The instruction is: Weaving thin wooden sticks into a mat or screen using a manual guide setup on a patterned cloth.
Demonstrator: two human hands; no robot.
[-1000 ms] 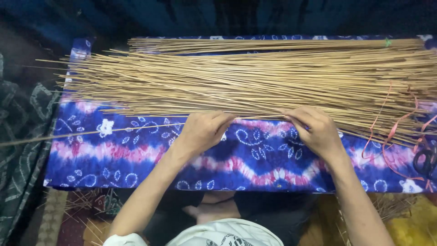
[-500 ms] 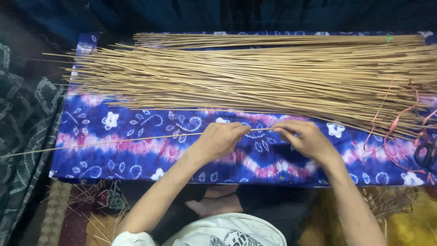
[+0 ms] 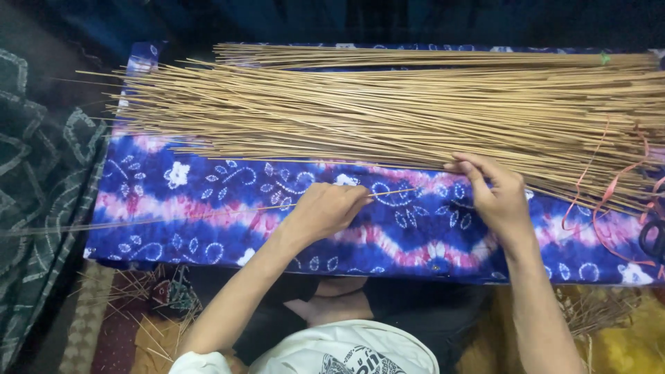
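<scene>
Dark blue shadow fills the top of the head view, and nothing behind the work surface can be made out. Below it lies a blue, pink and white patterned cloth [image 3: 208, 201] spread over a low flat surface whose own material is hidden. Across the cloth's far half rests a wide pile of thin tan sticks [image 3: 388, 111], lying roughly left to right; its right end runs out of the picture.

The left hand [image 3: 325, 210] sits on the cloth's middle, fingers closed in a pinch on a single stick [image 3: 228, 211] that stretches away to the left, past the cloth's edge, growing too faint to follow. A short end pokes out to the right of the fingers.

The right hand [image 3: 495, 197] is at the near edge of the pile, fingertips bent onto the sticks; whether they actually grip one cannot be told.

Pink ribbon loops [image 3: 609, 194] trail over the right side, partly cut off. Loose stick scraps [image 3: 145, 305] litter the floor under the cloth's near edge, half in shadow.
</scene>
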